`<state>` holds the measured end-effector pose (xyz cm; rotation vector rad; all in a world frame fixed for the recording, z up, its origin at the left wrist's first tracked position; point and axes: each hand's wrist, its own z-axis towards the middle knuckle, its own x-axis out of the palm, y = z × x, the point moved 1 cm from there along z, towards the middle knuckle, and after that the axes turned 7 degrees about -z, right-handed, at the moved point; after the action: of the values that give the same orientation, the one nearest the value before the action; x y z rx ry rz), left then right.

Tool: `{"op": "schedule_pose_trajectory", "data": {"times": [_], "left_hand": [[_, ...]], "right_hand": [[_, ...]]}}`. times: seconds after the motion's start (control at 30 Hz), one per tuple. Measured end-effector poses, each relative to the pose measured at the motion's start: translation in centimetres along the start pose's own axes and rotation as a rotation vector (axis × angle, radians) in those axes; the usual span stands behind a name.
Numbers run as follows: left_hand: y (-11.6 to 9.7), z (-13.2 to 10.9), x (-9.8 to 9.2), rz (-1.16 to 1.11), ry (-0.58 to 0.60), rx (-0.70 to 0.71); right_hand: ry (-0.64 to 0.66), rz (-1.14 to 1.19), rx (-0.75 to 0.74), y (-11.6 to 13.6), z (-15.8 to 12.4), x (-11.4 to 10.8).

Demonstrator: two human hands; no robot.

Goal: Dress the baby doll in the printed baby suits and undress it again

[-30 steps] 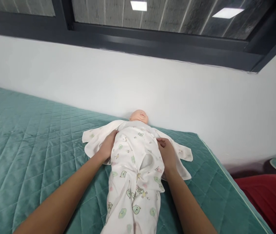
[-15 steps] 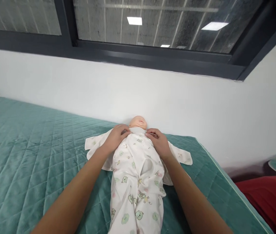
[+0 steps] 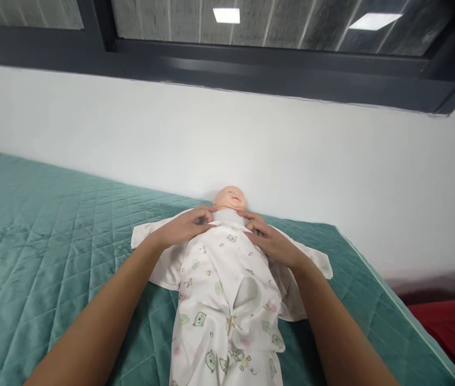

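Note:
A baby doll [image 3: 230, 199] lies on its back, head toward the wall, in a white patterned baby outfit [image 3: 215, 273]. Its upper edge crosses the chest, below a plain white area at the neck. My left hand [image 3: 187, 225] rests at the chest's left side, index finger near the neck and thumb on that edge, the two apart. Opposite it, my right hand [image 3: 270, 236] touches the chest with index finger by the neck and thumb lower, some fingers curled. White sleeves [image 3: 318, 260] spread out flat on both sides.
A green quilted cover [image 3: 50, 252] lies under the doll, its piped edge running down the right. Behind stands a white wall [image 3: 171, 139] below a dark window frame [image 3: 251, 67]. Something red [image 3: 453, 332] shows beyond the bed's right edge.
My thumbs and index fingers have spread apart, with the index fingers now nearer the doll's neck. The camera view has tilted down and come closer.

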<state>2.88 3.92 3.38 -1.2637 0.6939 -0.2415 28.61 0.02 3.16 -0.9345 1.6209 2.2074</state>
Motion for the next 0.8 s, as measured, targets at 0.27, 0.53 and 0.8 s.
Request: {"op": "schedule_pose_trajectory", "data": {"times": [0.27, 0.53, 0.8], "left_hand": [[0.5, 0.2, 0.5, 0.051, -0.103, 0.074], [1.6, 1.2, 0.5, 0.115, -0.184, 0.054], [2.4, 3.6, 0.3, 0.353, -0.395, -0.113]], "right_hand": [[-0.078, 0.090, 0.065, -0.1, -0.2, 0.4], [-0.128, -0.114, 0.033, 0.0, 0.9, 0.6], [-0.303, -0.394, 0.236, -0.6, 4.3, 1.6]]}}
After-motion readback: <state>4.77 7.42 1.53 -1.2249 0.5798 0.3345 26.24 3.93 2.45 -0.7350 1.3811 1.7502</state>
